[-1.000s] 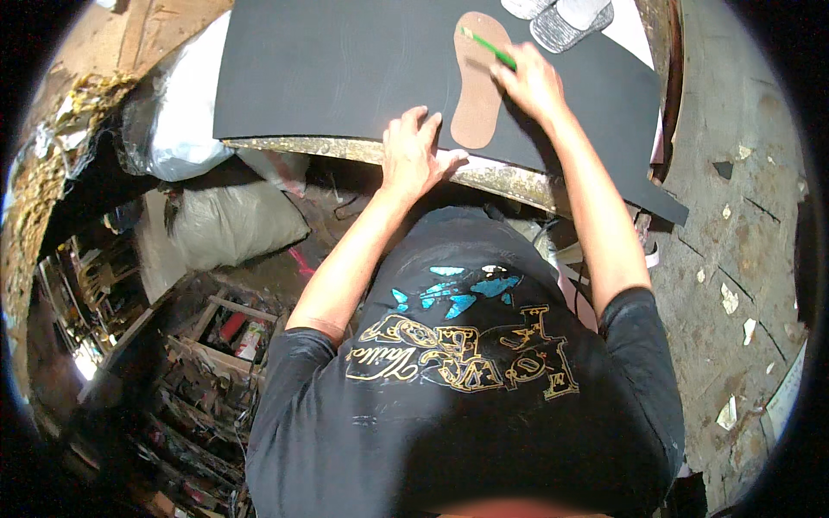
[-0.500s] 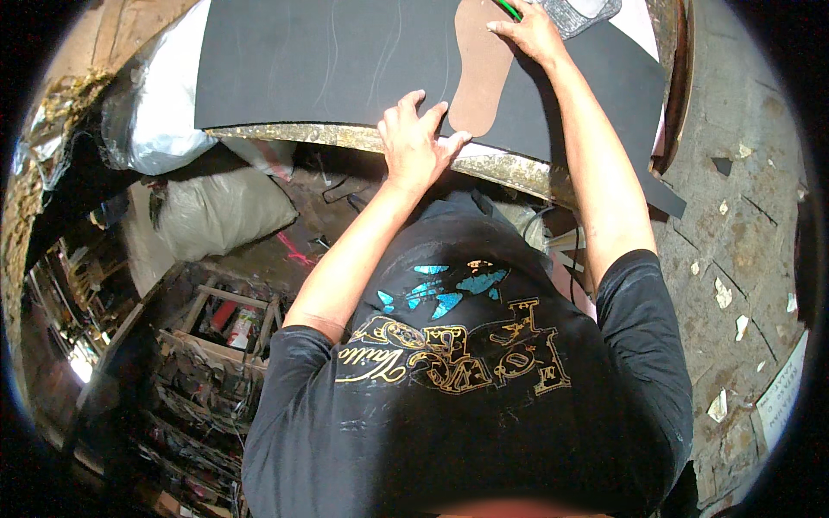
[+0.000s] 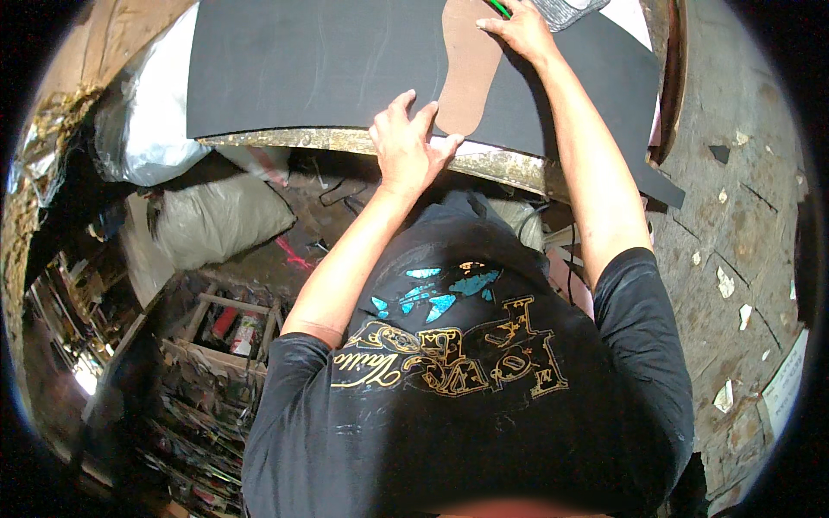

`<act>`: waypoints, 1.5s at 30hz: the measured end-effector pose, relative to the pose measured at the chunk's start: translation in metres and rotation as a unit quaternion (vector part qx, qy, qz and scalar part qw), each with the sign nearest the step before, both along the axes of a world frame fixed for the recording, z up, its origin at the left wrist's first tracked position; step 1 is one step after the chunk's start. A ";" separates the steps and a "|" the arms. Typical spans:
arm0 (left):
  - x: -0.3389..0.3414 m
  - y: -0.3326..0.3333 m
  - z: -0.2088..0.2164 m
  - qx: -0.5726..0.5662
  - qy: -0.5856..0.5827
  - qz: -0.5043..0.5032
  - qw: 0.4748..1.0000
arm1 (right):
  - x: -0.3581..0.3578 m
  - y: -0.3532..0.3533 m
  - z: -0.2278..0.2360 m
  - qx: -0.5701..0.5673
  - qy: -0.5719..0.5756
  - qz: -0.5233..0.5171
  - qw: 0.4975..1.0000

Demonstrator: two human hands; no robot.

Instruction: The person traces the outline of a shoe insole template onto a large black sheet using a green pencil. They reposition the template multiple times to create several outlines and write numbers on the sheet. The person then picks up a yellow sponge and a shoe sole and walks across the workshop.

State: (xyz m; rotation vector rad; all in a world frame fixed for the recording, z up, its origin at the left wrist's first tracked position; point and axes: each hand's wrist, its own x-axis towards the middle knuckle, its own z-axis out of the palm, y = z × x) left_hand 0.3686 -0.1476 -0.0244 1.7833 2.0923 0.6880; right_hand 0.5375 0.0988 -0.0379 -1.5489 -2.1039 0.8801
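A brown sole-shaped template (image 3: 469, 73) lies flat on a large black sheet (image 3: 259, 69), its heel end toward me. Faint pale curved outlines run across the sheet to the left of it. My left hand (image 3: 408, 142) is open at the sheet's near edge, fingers spread on the black surface and thumb at the template's heel. At the far end, my right hand (image 3: 523, 33) is closed on a slim green pen or pencil (image 3: 499, 8) beside the template's edge. The tip of this tool is out of view.
Grey fabric (image 3: 570, 12) lies beyond my right hand. The worn table edge (image 3: 337, 140) curves just in front of me. Stuffed white sacks (image 3: 220, 216) stand at the left, above a cluttered wooden rack (image 3: 211, 345). Scraps (image 3: 724, 395) litter the floor at right.
The whole view has shifted slightly, with the sheet and template a little further left in the picture. Both hands keep about the same places on the template and sheet.
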 end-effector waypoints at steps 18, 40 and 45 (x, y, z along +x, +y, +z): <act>0.003 0.003 0.004 -0.036 -0.033 0.033 0.998 | -0.001 -0.001 -0.002 0.023 -0.017 0.013 1.000; 0.077 0.112 0.040 -0.265 0.432 -0.293 0.811 | -0.043 0.019 -0.007 -0.035 0.135 -0.002 0.990; 0.085 0.114 0.044 -0.346 0.389 -0.368 0.770 | -0.075 -0.033 0.038 -0.232 0.035 0.282 0.930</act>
